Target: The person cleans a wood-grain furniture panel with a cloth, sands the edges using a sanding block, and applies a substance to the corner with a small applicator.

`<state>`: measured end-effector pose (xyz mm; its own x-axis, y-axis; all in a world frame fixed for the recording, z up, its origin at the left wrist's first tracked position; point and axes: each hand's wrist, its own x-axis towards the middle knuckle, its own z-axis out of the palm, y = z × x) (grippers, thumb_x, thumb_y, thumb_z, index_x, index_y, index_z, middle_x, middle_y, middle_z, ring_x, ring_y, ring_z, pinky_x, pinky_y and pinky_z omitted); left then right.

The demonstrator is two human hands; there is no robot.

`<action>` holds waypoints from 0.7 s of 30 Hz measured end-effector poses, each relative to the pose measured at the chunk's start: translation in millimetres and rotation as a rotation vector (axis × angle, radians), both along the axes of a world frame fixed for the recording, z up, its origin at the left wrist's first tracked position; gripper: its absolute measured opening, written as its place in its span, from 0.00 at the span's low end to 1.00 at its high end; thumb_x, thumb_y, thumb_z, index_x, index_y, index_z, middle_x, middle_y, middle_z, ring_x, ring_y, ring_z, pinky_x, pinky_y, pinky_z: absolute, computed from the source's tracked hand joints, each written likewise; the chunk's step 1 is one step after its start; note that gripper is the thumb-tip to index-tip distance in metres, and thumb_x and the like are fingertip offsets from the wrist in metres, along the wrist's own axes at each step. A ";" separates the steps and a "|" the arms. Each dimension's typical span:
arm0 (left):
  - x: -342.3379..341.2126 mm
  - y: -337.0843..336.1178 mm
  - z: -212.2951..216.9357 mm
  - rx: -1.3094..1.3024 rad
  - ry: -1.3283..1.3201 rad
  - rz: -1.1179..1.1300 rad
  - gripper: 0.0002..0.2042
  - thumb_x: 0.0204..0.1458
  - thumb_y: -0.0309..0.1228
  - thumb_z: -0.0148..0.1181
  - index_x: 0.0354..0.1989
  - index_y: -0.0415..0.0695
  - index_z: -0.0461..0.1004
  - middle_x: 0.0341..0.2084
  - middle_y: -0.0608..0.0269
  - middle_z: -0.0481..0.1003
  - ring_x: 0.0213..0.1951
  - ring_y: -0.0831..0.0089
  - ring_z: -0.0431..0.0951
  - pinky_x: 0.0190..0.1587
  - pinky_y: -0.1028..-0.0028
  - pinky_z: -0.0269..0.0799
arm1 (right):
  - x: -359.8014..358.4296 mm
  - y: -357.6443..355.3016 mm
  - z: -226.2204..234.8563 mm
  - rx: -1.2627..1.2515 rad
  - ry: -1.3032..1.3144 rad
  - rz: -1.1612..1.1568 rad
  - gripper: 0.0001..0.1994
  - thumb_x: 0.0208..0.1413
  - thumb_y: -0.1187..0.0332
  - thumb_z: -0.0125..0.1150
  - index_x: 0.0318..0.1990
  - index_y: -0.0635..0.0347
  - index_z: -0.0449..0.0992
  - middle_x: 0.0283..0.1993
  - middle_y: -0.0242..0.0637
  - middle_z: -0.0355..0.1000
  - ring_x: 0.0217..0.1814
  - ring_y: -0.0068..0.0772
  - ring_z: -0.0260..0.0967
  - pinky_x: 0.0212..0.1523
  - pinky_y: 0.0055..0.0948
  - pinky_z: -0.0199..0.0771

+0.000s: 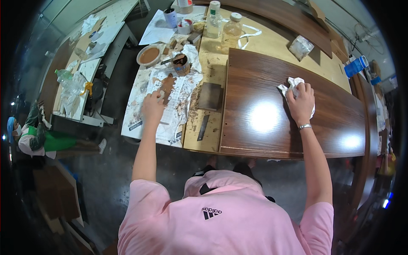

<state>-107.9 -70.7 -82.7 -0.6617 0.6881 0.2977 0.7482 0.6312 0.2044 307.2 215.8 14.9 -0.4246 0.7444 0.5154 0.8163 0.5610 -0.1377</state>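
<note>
My right hand is closed on a crumpled white rag and presses it onto a glossy dark brown wood-grain board. At the left, my left hand is down over stained white paper, its fingers closed on a small pale thing too small to make out. A smear of brown paste lies just beyond those fingers. Farther off stand a tin of dark stain with a stick or brush across its top and a round tub of brown paste.
Between paper and board lie a dark square block and a flat dark strip. Bottles and cups stand at the back. A wrapped white packet sits behind the board. A person in a green apron is at far left.
</note>
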 end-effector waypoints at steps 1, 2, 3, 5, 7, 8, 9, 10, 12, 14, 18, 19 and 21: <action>2.0 3.6 4.6 0.000 -0.006 -0.016 0.12 0.53 0.26 0.65 0.46 0.44 0.75 0.35 0.60 0.77 0.36 0.74 0.78 0.38 0.75 0.73 | 0.0 -2.2 -4.1 0.018 -0.004 -0.009 0.13 0.51 0.60 0.62 0.37 0.61 0.72 0.42 0.43 0.69 0.46 0.49 0.67 0.48 0.46 0.66; 3.0 6.5 9.7 0.236 -0.322 0.006 0.13 0.54 0.26 0.63 0.48 0.42 0.75 0.36 0.62 0.77 0.38 0.76 0.76 0.40 0.76 0.72 | 0.0 -0.7 -3.9 0.020 0.008 0.000 0.13 0.51 0.60 0.62 0.37 0.60 0.72 0.42 0.43 0.69 0.46 0.49 0.67 0.49 0.46 0.66; 4.0 9.2 14.8 0.466 -0.642 0.032 0.13 0.56 0.26 0.61 0.50 0.40 0.75 0.37 0.64 0.76 0.39 0.79 0.74 0.42 0.78 0.71 | -0.7 1.3 -2.2 0.021 0.020 0.011 0.13 0.51 0.60 0.62 0.37 0.60 0.72 0.43 0.43 0.69 0.46 0.49 0.67 0.49 0.45 0.66; 33.4 18.6 48.3 0.596 -0.809 -0.042 0.17 0.56 0.24 0.60 0.55 0.37 0.73 0.39 0.62 0.75 0.40 0.79 0.73 0.44 0.78 0.71 | 0.7 1.3 -2.6 0.010 0.005 -0.003 0.13 0.51 0.60 0.62 0.38 0.60 0.73 0.43 0.43 0.69 0.46 0.49 0.67 0.49 0.45 0.66; 54.8 30.2 64.6 0.826 -1.211 -0.276 0.17 0.56 0.21 0.59 0.55 0.38 0.74 0.39 0.61 0.77 0.42 0.77 0.75 0.41 0.75 0.74 | 1.2 1.6 -0.9 0.010 -0.002 -0.005 0.13 0.51 0.60 0.63 0.38 0.60 0.73 0.43 0.43 0.69 0.47 0.49 0.67 0.49 0.45 0.66; 59.6 39.4 64.6 0.706 -1.044 -0.373 0.16 0.56 0.21 0.59 0.54 0.37 0.75 0.41 0.63 0.76 0.42 0.76 0.74 0.43 0.74 0.75 | 0.8 1.8 -2.0 0.015 0.005 0.000 0.13 0.51 0.61 0.63 0.38 0.60 0.73 0.43 0.43 0.69 0.47 0.49 0.67 0.49 0.45 0.66; 69.7 45.3 64.8 0.648 -0.995 -0.409 0.15 0.56 0.22 0.60 0.53 0.38 0.75 0.42 0.63 0.76 0.43 0.75 0.75 0.46 0.74 0.74 | 0.8 1.9 -2.4 0.021 0.011 0.005 0.13 0.51 0.61 0.63 0.38 0.60 0.73 0.43 0.43 0.69 0.47 0.49 0.67 0.49 0.45 0.66; 78.1 52.5 67.6 0.605 -0.879 -0.465 0.15 0.55 0.22 0.61 0.52 0.39 0.76 0.42 0.62 0.76 0.44 0.72 0.75 0.47 0.73 0.73 | 0.5 1.0 -1.6 0.006 0.009 0.003 0.13 0.51 0.61 0.63 0.38 0.60 0.73 0.43 0.44 0.69 0.47 0.49 0.67 0.49 0.46 0.66; 89.7 68.9 71.3 0.566 -0.761 -0.526 0.16 0.53 0.22 0.61 0.51 0.39 0.76 0.42 0.60 0.76 0.45 0.68 0.76 0.48 0.72 0.73 | 2.0 0.7 -1.9 0.008 0.006 0.000 0.13 0.51 0.61 0.63 0.38 0.60 0.73 0.43 0.44 0.69 0.47 0.49 0.67 0.49 0.46 0.66; 95.1 85.7 74.5 0.468 -0.518 -0.607 0.17 0.50 0.21 0.61 0.50 0.41 0.75 0.42 0.56 0.76 0.46 0.59 0.76 0.49 0.67 0.72 | 1.3 -1.1 -0.3 0.004 0.008 0.005 0.14 0.50 0.61 0.63 0.38 0.61 0.73 0.43 0.44 0.69 0.47 0.49 0.67 0.49 0.46 0.66; 92.2 133.7 77.0 0.544 -0.382 -0.660 0.19 0.47 0.17 0.59 0.50 0.42 0.73 0.39 0.53 0.75 0.44 0.55 0.74 0.50 0.62 0.68 | 0.4 -2.3 0.5 -0.010 0.016 0.009 0.14 0.50 0.62 0.63 0.38 0.61 0.72 0.43 0.45 0.69 0.47 0.49 0.66 0.49 0.46 0.66; 88.8 147.7 75.7 0.549 -0.382 -0.667 0.19 0.47 0.17 0.59 0.50 0.42 0.73 0.39 0.53 0.75 0.44 0.55 0.74 0.50 0.62 0.68 | 0.5 -2.0 0.2 -0.003 0.016 0.004 0.14 0.50 0.62 0.63 0.38 0.61 0.72 0.43 0.45 0.69 0.47 0.49 0.66 0.49 0.46 0.66; 81.7 173.1 75.9 0.523 -0.296 -0.642 0.18 0.47 0.18 0.59 0.49 0.44 0.74 0.39 0.55 0.75 0.44 0.54 0.74 0.50 0.62 0.68 | 0.0 -2.1 0.9 0.004 0.019 0.009 0.14 0.49 0.62 0.63 0.38 0.61 0.72 0.43 0.45 0.69 0.47 0.49 0.66 0.49 0.46 0.66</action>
<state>-26.2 102.5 -6.8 -0.2937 0.7772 0.5565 0.7971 -0.1221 0.5913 307.2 213.7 15.8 -0.4211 0.7385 0.5267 0.8085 0.5687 -0.1510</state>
